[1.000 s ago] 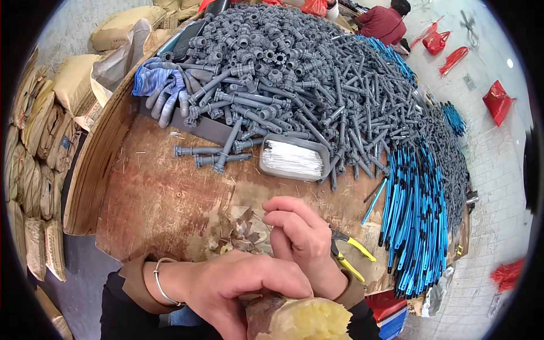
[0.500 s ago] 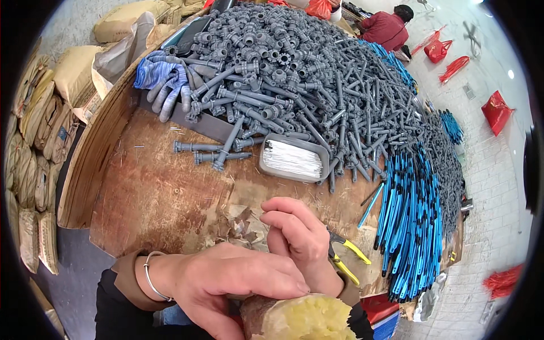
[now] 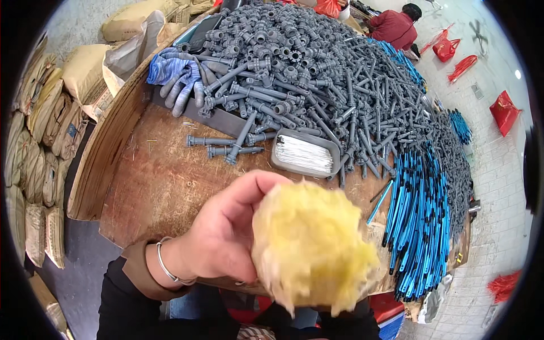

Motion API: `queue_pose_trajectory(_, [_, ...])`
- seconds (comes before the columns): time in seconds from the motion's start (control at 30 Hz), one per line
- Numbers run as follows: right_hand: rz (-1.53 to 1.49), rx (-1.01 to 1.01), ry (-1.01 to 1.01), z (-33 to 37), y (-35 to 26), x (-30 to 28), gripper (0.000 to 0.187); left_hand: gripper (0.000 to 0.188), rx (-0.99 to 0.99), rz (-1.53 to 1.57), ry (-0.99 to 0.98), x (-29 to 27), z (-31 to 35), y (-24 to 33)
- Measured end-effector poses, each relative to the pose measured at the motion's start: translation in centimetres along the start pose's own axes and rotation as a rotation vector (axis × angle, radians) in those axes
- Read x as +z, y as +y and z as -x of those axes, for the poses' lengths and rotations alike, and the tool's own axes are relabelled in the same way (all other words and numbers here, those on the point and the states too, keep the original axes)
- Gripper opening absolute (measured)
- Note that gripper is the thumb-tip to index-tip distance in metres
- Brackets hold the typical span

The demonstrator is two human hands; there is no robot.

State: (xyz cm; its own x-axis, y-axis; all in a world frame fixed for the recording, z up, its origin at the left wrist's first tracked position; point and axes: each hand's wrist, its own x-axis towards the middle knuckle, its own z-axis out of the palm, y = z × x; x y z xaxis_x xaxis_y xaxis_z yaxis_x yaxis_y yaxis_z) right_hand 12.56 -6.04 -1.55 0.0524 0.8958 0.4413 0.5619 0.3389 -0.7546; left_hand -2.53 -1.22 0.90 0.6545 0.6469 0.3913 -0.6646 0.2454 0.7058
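My left hand point(image 3: 221, 229) is wrapped round a peeled, yellow-fleshed sweet potato point(image 3: 314, 243) and holds it up close, above the table's near edge. The torn yellow end faces up and looks slightly blurred. My right hand does not show; only its dark sleeve point(image 3: 354, 326) appears at the lower edge. Beyond the sweet potato, a grey plastic box point(image 3: 305, 153) of thin white sticks stands on the wooden table point(image 3: 153, 192). Left of the box lie several loose grey plastic tubes point(image 3: 226, 148).
A large heap of grey tubes point(image 3: 294, 62) covers the table's back. Blue-and-black strips point(image 3: 416, 221) are piled at the right. Blue-grey gloves point(image 3: 175, 79) lie at the back left, by the curved wooden side board point(image 3: 116, 153). A person in red point(image 3: 396, 28) sits far right.
My left hand has raised the sweet potato up and forward, and it now covers the peelings and yellow-handled pliers. My right hand has dropped out of sight. The view has shifted slightly.
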Motion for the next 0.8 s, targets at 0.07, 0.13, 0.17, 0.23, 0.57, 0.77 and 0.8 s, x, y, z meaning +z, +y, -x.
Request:
queue_pose_trajectory(0.07, [0.081, -0.080, 0.001, -0.2, 0.4, -0.2, 0.024, 0.072, -0.049, 0.120, 0.136, -0.7, 0.0, -0.6])
queue_pose_trajectory(0.13, [0.167, -0.164, 0.006, -0.3, 0.6, -0.4, 0.024, 0.077, -0.069, 0.174, 0.199, -1.3, -0.3, -1.2])
queue_pose_trajectory(0.17, [0.207, -0.208, 0.010, -0.3, 0.7, -0.5, 0.024, 0.076, -0.052, 0.161, 0.202, -1.6, -0.5, -1.5])
queue_pose_trajectory(0.23, [0.205, -0.200, 0.017, -0.4, 0.6, -0.7, 0.024, 0.074, -0.021, 0.137, 0.204, -2.3, -0.8, -2.0])
queue_pose_trajectory(0.57, [0.017, -0.114, 0.102, -0.4, -0.1, -0.9, 0.025, 0.068, 0.002, 0.117, 0.290, -3.6, -1.6, -3.3])
queue_pose_trajectory(0.77, [0.068, -0.154, 0.120, -0.4, 0.1, -0.9, 0.029, 0.061, 0.015, 0.050, 0.298, -3.4, -1.7, -3.1])
queue_pose_trajectory(0.8, [0.052, -0.158, 0.128, -0.4, 0.0, -0.8, 0.028, 0.061, 0.013, 0.050, 0.298, -3.4, -1.8, -3.1])
